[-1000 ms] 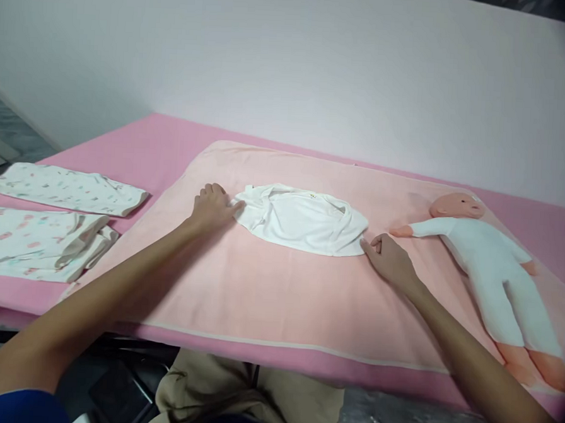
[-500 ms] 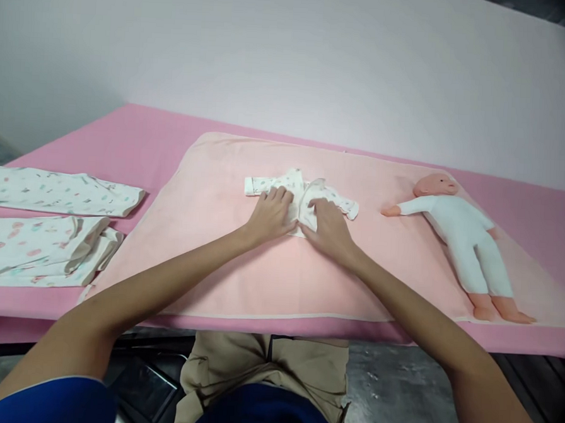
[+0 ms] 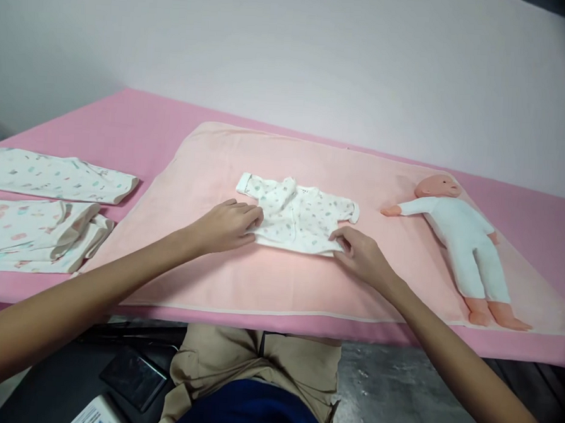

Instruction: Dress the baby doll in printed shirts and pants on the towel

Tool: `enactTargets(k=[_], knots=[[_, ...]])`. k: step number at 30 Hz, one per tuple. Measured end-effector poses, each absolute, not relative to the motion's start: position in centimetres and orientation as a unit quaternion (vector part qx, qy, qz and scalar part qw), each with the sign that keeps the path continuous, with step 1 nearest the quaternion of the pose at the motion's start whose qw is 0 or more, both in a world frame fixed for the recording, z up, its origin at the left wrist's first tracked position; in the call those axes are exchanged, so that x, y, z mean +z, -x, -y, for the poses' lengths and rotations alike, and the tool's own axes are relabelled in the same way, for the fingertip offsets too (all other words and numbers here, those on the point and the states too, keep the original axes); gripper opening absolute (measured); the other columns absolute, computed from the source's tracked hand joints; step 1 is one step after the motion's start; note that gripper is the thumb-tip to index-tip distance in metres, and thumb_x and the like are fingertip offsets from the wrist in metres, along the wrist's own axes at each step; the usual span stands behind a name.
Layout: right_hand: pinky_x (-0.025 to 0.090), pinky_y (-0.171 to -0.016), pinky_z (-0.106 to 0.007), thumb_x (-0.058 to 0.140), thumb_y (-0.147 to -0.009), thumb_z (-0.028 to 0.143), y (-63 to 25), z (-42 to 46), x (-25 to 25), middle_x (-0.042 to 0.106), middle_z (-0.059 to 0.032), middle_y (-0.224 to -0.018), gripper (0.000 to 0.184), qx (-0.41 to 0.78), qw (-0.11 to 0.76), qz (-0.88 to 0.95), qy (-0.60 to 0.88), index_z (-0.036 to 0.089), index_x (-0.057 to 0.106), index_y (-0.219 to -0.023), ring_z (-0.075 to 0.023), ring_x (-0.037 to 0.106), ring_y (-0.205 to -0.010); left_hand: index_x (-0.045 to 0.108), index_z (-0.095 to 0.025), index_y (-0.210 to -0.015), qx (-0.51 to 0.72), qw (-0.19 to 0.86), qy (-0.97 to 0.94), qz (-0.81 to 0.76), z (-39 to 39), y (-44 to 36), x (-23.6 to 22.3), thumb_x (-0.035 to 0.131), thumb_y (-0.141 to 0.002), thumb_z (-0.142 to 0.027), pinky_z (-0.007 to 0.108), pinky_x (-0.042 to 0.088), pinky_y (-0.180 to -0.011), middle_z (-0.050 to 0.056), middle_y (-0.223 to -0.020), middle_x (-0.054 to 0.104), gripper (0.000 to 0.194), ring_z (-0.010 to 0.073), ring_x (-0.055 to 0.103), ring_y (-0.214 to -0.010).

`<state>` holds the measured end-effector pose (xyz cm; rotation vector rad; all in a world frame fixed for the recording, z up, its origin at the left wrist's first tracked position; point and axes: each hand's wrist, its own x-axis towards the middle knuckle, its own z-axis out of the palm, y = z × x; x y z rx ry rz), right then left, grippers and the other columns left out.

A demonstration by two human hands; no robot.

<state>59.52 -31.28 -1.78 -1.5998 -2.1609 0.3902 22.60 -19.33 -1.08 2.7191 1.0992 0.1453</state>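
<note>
A small white baby shirt (image 3: pixel 301 215) with a tiny coloured print lies spread on the pale pink blanket (image 3: pixel 241 285), its sleeves stretched out to both sides. My left hand (image 3: pixel 229 226) pinches the shirt's lower left corner, fingers curled and thumb underneath. At the lower right corner, my right hand (image 3: pixel 358 252) grips the hem between thumb and fingers. To the right, a baby doll (image 3: pixel 461 236) in a white body lies on its back on the same blanket, its head toward the wall.
Folded printed cloths (image 3: pixel 30 233) lie on the pink table cover (image 3: pixel 130 121) at the left, with another printed cloth (image 3: pixel 52 175) behind them. A white wall (image 3: pixel 290 60) rises behind the table. Below the front edge, a dark phone (image 3: pixel 134 377) rests near a white box (image 3: pixel 99 414).
My hands have moved apart from the shirt's middle to its lower corners. The shirt front, bunched and folded before, now lies closed and spread flat.
</note>
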Motion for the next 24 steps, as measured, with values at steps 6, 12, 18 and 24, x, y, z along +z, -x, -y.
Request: enactTargets(k=[6, 12, 18, 24], knots=[[0.047, -0.113, -0.054, 0.054, -0.11, 0.055, -60.6, 27.5, -0.7, 0.069, -0.0128, -0.139, 0.037, 0.147, 0.195, 0.787, 0.567, 0.027, 0.066, -0.131, -0.0363, 0.061, -0.13, 0.068, -0.028, -0.129, 0.111, 0.151, -0.919, -0.347, 15.0, -23.1, 0.4, 0.054, -0.1, -0.065, 0.046, 0.045, -0.112, 0.012, -0.131, 0.076, 0.048, 0.0354, 0.064, -0.129], [0.051, -0.107, -0.046, 0.075, -0.095, 0.044, -59.5, 15.1, -1.3, 0.068, -0.0203, -0.134, 0.035, 0.167, 0.121, 0.706, 0.678, 0.018, 0.066, -0.115, -0.0347, 0.062, -0.124, 0.07, -0.023, -0.115, 0.042, 0.202, -0.866, -0.455, 4.6, -30.2, -0.7, 0.07, -0.086, -0.057, 0.038, 0.052, -0.1, 0.014, -0.133, 0.076, 0.045, 0.0324, 0.068, -0.125], [0.051, -0.083, -0.036, 0.075, -0.094, 0.067, -60.7, 15.5, 3.0, 0.076, -0.0064, -0.107, 0.047, 0.285, 0.124, 0.755, 0.578, 0.021, 0.069, -0.092, -0.0242, 0.065, -0.092, 0.061, -0.024, -0.089, 0.072, 0.255, -0.877, -0.402, 3.5, -28.9, 2.1, 0.065, -0.089, -0.063, 0.035, 0.048, -0.078, 0.009, -0.099, 0.073, 0.039, 0.0254, 0.066, -0.087], [0.054, -0.081, -0.036, 0.067, -0.099, 0.077, -60.0, 21.3, 9.4, 0.076, -0.0054, -0.114, 0.054, 0.298, 0.301, 0.746, 0.514, 0.025, 0.073, -0.11, -0.0265, 0.067, -0.1, 0.062, -0.024, -0.099, 0.21, 0.265, -0.876, -0.343, 8.6, -27.0, 7.9, 0.066, -0.093, -0.069, 0.031, 0.042, -0.07, 0.006, -0.094, 0.068, 0.046, 0.019, 0.057, -0.079]])
